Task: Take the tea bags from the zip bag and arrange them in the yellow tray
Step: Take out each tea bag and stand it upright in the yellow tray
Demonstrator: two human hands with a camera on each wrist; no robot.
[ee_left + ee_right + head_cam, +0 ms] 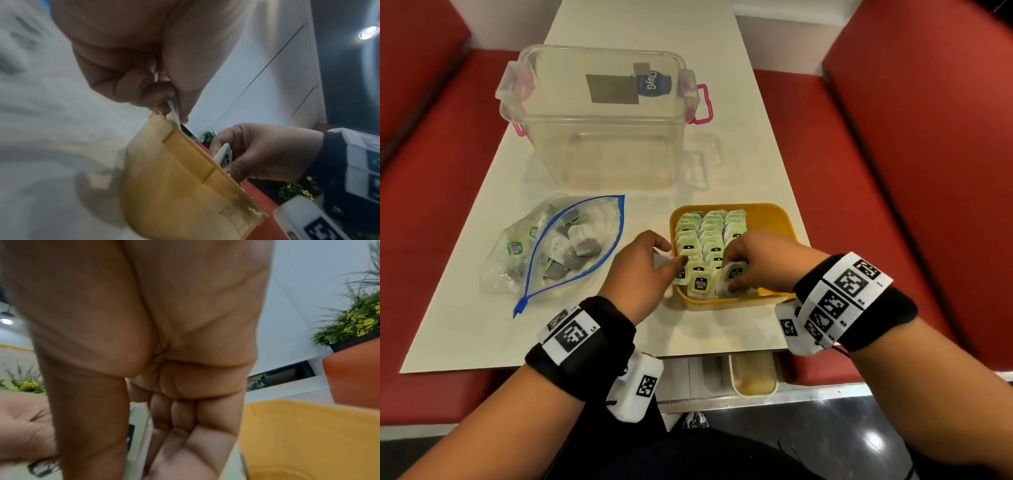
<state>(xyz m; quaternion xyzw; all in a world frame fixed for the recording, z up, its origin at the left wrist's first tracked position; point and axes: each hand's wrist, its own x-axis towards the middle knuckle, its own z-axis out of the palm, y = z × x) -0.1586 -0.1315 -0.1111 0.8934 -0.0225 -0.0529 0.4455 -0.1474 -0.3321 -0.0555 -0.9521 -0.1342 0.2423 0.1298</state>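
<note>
On the left of the tabletop (482, 325) lies the zip bag (551, 246), its blue mouth gaping toward the tray, with a loose heap of tea bags (582, 241) inside. It sits well apart from both hands, and the left hand is the nearer of the two.

The left hand (645, 270) is at the tray's near-left corner. In the left wrist view its fingers (144, 91) curl against the thumb and pinch a thin white paper edge, a tea bag held (173, 112) right over the rim, so this grip is clamped, not idle.

The yellow tray (774, 219) holds three rows (709, 236) running near to far, each bag standing on edge, flat faces toward the person. The left and middle rows reach almost to the near wall. The right part of the tray is bare.

The right hand (760, 260) hovers over the near end of the third row, thumb and fingers closed round a green-labelled bag (734, 272). That bag is tilted, its label leaning toward the person, and its lower edge looks to be down among the row already.

So the coming move likely turns on this: the open slot lies directly below and just nearer than the right grip, and the bag's flat face must swing upright, parallel to its neighbours, before release. The left bag's slot lies just right of the left grip, at the near end of the first row.
</note>
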